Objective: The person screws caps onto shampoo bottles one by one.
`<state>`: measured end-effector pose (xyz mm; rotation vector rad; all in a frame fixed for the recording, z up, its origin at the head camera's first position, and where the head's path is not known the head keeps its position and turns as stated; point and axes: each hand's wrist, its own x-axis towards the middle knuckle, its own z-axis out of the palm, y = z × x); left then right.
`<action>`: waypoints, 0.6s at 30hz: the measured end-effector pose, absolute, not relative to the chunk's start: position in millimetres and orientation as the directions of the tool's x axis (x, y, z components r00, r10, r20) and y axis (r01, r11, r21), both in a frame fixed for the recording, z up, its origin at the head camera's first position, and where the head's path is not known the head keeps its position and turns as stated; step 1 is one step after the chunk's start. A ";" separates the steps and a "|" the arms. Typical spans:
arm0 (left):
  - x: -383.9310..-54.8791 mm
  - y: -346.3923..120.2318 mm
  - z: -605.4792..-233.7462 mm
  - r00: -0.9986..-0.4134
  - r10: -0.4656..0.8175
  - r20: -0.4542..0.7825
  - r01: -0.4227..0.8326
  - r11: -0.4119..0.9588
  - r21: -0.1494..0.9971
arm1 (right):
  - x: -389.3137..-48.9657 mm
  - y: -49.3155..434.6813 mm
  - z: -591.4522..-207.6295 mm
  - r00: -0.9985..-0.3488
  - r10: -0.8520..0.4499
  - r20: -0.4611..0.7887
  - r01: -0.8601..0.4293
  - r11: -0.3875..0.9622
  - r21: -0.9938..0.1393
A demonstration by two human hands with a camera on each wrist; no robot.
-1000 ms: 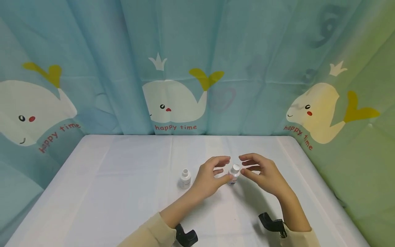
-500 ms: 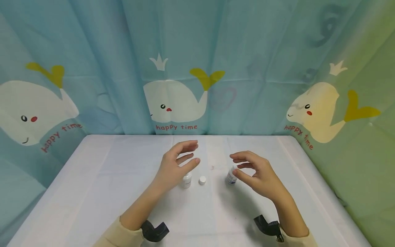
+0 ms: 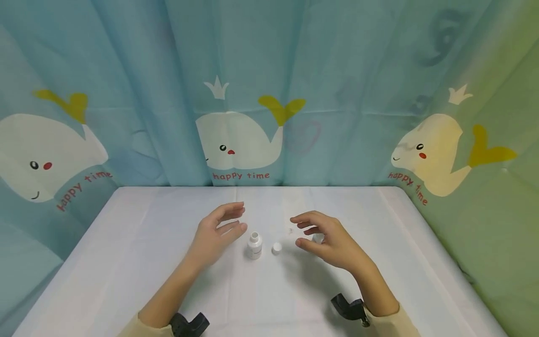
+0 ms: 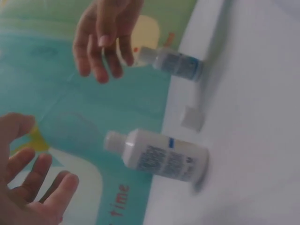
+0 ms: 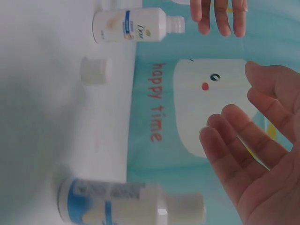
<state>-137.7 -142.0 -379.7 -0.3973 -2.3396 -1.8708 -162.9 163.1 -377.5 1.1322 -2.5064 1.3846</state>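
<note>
A small white bottle [image 3: 254,247] stands upright without a lid; its bare threaded neck shows in the right wrist view. Just right of it, a loose white cap [image 3: 276,248] lies on the table. My left hand [image 3: 212,241] hovers left of the uncapped bottle, fingers loosely bent and holding nothing. On the other side my right hand [image 3: 330,241] is in the air, also holding nothing, fingers spread toward the left. Behind it, partly hidden in the head view, stands a second bottle [image 5: 126,204] with its white cap on and a blue band near its base.
A white cloth covers the table [image 3: 168,224]. Blue-green curtains [image 3: 337,140] printed with whales enclose its back and sides. Black wrist mounts [image 3: 189,324] sit at both sleeves.
My left hand has moved left from beside the capped bottle to past the uncapped one. The loose cap, hidden a second ago, now shows on the table. My right hand has shifted slightly left.
</note>
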 end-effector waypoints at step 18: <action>-140.0 -146.0 -416.7 -0.968 0.217 0.124 0.183 0.279 0.943 | -176.5 121.4 -394.9 -0.742 -0.641 0.198 -0.571 0.449 -0.688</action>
